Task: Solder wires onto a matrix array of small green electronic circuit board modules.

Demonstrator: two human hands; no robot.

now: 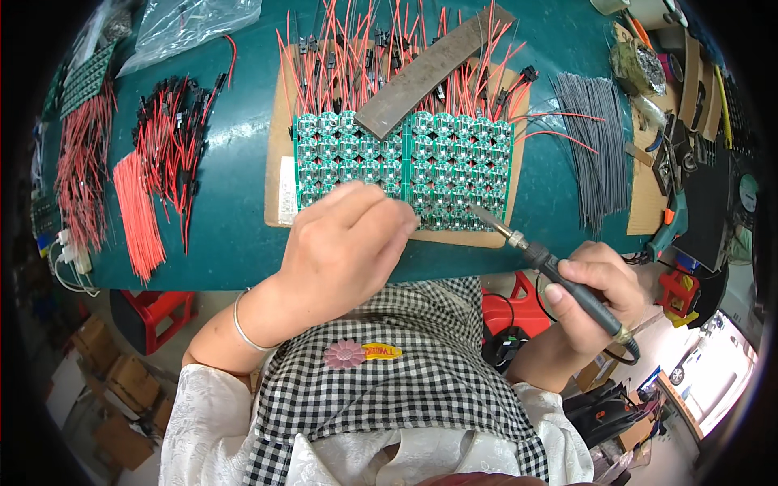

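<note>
My right hand (604, 287) grips a soldering iron (567, 279) by its dark handle. The iron's metal tip points up and left, close to the lower right of a green circuit board panel (462, 170). Over the panel's lower middle edge, my left hand (348, 239) has its fingers bent together in a pinch; what they hold, if anything, is hidden. Red and black wires (336, 77) with black connectors rise from the panel's far side. A flat metal bar (429, 73) lies slantwise across wires and panel. Beneath the panel is a brown cardboard sheet (279, 105).
On the teal table (235, 186), red wires (139, 215) and connector leads (170, 138) lie left, beside another wired panel (87, 77). Grey wires (592, 146) lie right, near pliers and a green tool (671, 227). A plastic bag (190, 28) sits far left. Red stools (519, 308) stand below.
</note>
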